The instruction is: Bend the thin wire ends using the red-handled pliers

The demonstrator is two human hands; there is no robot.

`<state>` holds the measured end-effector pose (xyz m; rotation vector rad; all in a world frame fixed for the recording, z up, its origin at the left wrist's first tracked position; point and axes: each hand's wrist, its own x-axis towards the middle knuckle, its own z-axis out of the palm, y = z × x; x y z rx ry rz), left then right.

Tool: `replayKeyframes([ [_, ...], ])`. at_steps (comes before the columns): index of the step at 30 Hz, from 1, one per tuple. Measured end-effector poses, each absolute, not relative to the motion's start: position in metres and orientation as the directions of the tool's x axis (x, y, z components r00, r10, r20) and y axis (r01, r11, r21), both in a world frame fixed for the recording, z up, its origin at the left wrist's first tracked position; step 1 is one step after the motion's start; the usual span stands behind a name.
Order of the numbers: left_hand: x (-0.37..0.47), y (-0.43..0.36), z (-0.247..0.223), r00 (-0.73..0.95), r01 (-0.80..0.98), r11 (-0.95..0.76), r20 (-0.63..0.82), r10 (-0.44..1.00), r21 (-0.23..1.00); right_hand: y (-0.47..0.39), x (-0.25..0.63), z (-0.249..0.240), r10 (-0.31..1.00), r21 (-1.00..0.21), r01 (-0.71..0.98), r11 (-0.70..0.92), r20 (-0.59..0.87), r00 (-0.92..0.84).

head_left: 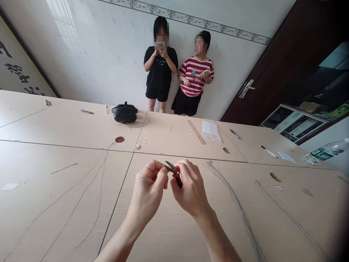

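Red-handled pliers or cutters point(177, 179) are held in my right hand point(191, 187), their jaws apart and pointing left toward my other hand. My left hand point(151, 185) is closed in a pinch right at the jaws. What it pinches is too small to make out; a very thin thread or wire seems to run over its fingers. To the right of my hands a bundle of thin grey wires point(236, 194) lies on the table. Several separate thin wires point(86, 189) spread over the table at the left.
On the table point(81, 218) are a black device with a white cable point(124, 113), a ruler point(196, 132), a plastic bag point(212, 131), pens point(268, 151), round holes and a bottle point(325, 152). Two people point(160, 69) stand behind it by the wall.
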<state>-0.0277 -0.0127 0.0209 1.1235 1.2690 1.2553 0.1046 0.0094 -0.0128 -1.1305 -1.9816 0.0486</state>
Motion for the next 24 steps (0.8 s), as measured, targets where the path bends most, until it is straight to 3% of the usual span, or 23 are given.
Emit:
replayKeyframes([
  [13, -0.0293, -0.0122, 0.0219, -0.080, 0.026, 0.047, -0.044, 0.996, 0.999, 0.0106, 0.1060, -0.0134, 0.724, -0.387, 0.710, 0.589, 0.642, -0.251],
  [24, -0.0289, -0.0128, 0.0237, -0.036, 0.064, 0.020, -0.018, 0.999, 0.998, 0.0096, 0.1092, -0.0089, 0.816, -0.609, 0.563, 0.558, 0.524, -0.242],
])
